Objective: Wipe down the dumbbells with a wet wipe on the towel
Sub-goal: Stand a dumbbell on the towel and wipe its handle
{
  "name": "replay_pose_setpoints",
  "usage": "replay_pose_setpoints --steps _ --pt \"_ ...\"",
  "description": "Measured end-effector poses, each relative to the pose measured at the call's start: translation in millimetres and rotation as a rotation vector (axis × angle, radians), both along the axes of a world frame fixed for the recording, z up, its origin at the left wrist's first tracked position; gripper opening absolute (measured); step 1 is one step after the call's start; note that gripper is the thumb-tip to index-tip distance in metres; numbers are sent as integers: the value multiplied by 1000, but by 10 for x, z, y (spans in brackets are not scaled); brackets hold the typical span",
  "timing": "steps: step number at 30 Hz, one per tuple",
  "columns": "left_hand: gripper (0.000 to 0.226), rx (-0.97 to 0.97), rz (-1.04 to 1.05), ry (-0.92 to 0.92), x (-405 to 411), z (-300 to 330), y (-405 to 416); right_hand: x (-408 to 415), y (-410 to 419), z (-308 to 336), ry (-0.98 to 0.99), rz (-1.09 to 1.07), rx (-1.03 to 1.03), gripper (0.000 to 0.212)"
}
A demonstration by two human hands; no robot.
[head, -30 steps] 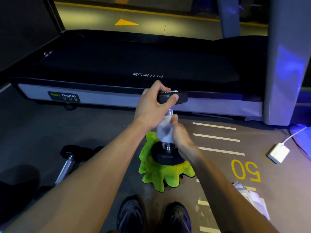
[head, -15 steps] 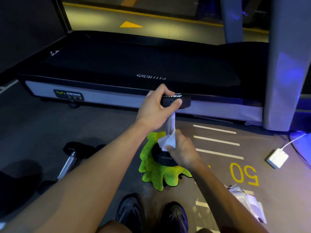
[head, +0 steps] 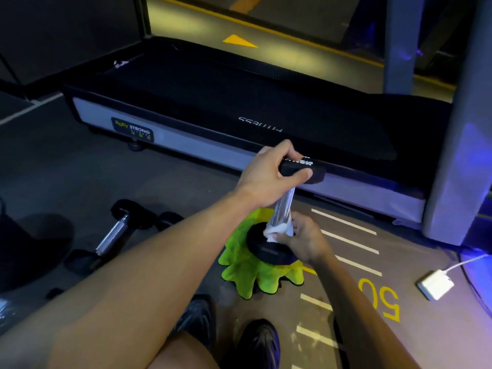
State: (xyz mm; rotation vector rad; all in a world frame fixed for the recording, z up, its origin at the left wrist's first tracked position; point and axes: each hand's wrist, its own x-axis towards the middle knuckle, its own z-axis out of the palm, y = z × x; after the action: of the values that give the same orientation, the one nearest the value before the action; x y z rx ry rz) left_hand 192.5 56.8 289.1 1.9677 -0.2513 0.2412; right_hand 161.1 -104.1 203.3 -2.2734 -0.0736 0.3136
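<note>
Both hands are busy: my left hand (head: 269, 173) grips the top head of the dumbbell (head: 282, 209), which stands upright on the green towel (head: 255, 275) on the floor. My right hand (head: 303, 238) pinches the wet wipe (head: 275, 231) around the handle's base.

two dumbbells (head: 282, 209) (head: 111, 235), one towel (head: 255, 275), one wipe (head: 277, 231), two hands (head: 269, 177) (head: 303, 239)

Dim overall, with yellowish light falling on the floor strip beyond the black treadmill deck (head: 239, 102). Blue-violet glow on the grey upright post (head: 463, 161) at right. Soft glare along the knurled chrome dumbbell handle (head: 283, 206). Deep shadow at left, detail there perhaps lost. Wide-angle bending toward the edges; slight softness throughout.
</note>
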Motion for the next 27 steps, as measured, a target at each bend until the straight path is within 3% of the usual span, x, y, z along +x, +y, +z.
replay_pose_setpoints --steps 4,7,11,13,15,17,20,23,27 --pt "25 -5 26 -8 -37 -2 -33 -94 287 59 -156 -237 -255 36" --pt "24 -25 47 -10 -37 -3 26 -83 119 37 -80 -58 -59 19" --pt "25 -57 -49 -9 -62 12 107 -9 -141 48 23 155 40 40" --pt "28 -58 -83 3 -72 25 108 27 -177 34 56 134 76 45" --pt "29 -59 -75 -5 -86 36 96 -51 -145 47 27 4 42 29" --pt "30 -56 -51 -22 -83 44 96 -228 -54 41 -142 -153 -107 11" --pt "28 -51 -32 -35 -116 19 54 -451 135 -15 -322 -185 -279 21" --pt "26 -34 -11 -24 -126 23 29 -373 153 -41 -316 -197 -274 26" --pt "24 -66 -3 -4 -132 17 77 -238 38 29 -263 -118 -112 22"
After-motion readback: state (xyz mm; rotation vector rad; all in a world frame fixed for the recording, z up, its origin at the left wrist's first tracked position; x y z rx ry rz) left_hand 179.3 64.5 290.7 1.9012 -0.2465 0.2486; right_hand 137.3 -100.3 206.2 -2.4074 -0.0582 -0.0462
